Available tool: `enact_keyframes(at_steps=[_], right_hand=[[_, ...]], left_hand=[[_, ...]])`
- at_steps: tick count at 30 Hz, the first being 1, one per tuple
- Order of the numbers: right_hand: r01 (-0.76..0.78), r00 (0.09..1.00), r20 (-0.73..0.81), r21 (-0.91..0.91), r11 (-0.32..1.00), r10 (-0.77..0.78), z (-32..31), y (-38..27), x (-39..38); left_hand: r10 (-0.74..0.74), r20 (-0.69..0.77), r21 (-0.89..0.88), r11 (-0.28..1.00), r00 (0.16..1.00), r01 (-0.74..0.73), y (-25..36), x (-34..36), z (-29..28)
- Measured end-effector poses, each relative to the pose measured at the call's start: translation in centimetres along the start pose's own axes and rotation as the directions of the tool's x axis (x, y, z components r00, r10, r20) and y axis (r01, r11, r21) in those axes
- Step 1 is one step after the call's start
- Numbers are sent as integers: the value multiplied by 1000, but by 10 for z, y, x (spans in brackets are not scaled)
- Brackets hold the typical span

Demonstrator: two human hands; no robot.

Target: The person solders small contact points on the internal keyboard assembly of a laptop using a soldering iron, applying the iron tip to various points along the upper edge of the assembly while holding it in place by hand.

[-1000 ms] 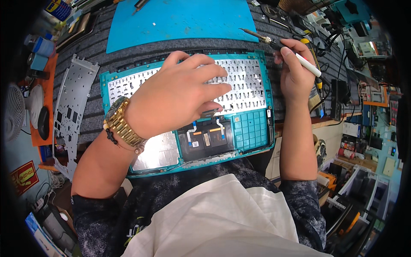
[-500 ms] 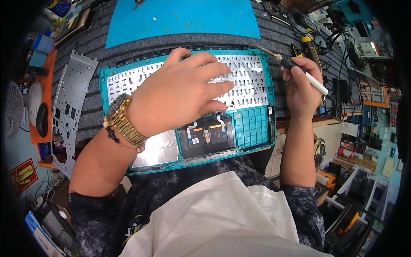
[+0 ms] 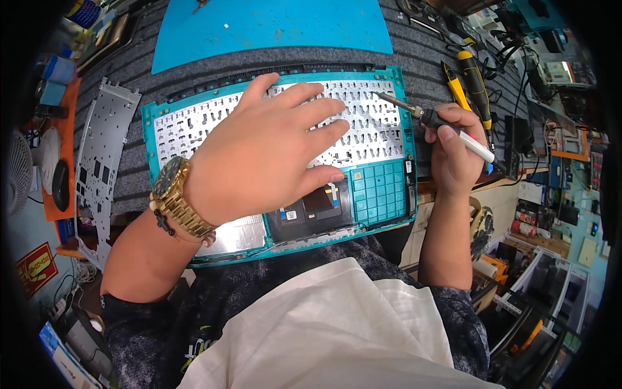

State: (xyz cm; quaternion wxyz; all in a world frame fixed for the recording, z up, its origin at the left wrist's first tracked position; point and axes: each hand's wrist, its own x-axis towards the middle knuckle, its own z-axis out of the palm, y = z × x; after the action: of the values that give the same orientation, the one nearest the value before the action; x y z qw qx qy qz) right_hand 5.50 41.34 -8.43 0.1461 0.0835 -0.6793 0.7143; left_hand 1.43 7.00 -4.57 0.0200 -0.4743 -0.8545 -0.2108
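Note:
A teal laptop top case (image 3: pixel 379 188) lies inside-up at the front of the bench, partly over my lap. Its silver keyboard backing plate (image 3: pixel 369 139) fills the upper part, with the black touchpad module (image 3: pixel 311 214) below. My left hand (image 3: pixel 272 139) rests spread and palm down across the plate, covering much of it. In my right hand (image 3: pixel 457 142) is a soldering iron (image 3: pixel 476 144) with a white-and-black handle, gripped like a pen. Its metal tip points left and sits over the plate's upper right area; whether it touches cannot be made out.
A blue mat (image 3: pixel 272 32) lies beyond the case on the ridged grey bench cover. A perforated metal plate (image 3: pixel 107 152) lies at the left. Yellow-and-black cutters (image 3: pixel 455 86) and a yellow-and-black screwdriver (image 3: pixel 476 87) lie at the right, near cables.
The soldering iron has come lower, its tip moving from the case's top right edge onto the keyboard plate area. My left hand stays spread on the plate, shifted slightly left.

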Motion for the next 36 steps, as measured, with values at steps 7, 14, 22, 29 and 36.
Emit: enact_keyframes(at_steps=[7, 14, 22, 29, 36], right_hand=[[31, 987, 160, -147, 989, -7, -2, -3, 2], [37, 980, 201, -197, 980, 4, 8, -8, 1], [63, 972, 234, -230, 971, -8, 8, -7, 1], [47, 972, 236, -233, 971, 10, 9, -9, 1], [61, 970, 245, -241, 969, 0, 10, -8, 1]], left_hand=[[-52, 6, 14, 999, 999, 52, 8, 0, -1], [-73, 12, 8, 997, 997, 73, 10, -1, -1], [-65, 2, 10, 998, 998, 65, 8, -1, -1], [-61, -4, 16, 998, 998, 61, 7, -2, -1], [-65, 4, 18, 998, 998, 65, 6, -2, 0]])
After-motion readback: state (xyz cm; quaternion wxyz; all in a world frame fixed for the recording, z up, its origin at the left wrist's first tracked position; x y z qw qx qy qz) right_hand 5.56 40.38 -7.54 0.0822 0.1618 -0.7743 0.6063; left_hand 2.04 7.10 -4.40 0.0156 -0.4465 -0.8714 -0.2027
